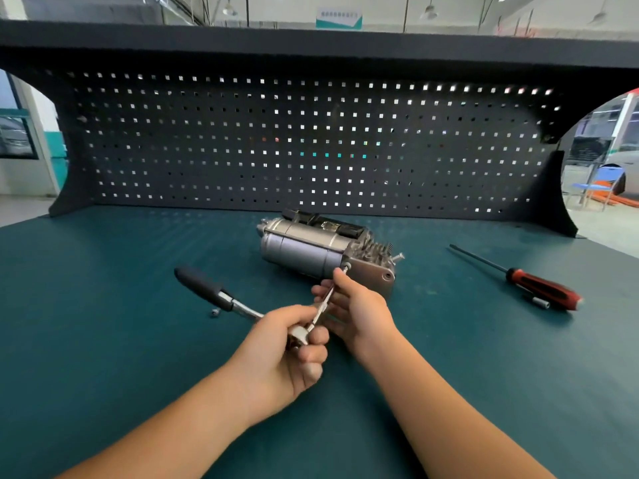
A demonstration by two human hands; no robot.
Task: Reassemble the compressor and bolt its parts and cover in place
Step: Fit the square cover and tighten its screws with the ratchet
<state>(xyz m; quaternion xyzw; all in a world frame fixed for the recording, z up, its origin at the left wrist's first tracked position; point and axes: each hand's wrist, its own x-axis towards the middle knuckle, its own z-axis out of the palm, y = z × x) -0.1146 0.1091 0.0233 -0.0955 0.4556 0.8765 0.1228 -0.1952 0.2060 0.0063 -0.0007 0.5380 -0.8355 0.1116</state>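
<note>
**Room on both sides**

Our left hand has its grip clamped round the ratchet, hiding most of its head. Our right hand pinches the thin bar; its tip meets a bolt on the compressor, which lies mid tabletop with open green space both sides. A tiny metal bit lies left, too small to name. A screwdriver lies right. A pegboard closes the back.

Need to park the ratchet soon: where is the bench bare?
Bare mat left of the ratchet, back to the pegboard; also between compressor and screwdriver. Crowded where left hand and right hand work. Mind the small nut beside it.
</note>
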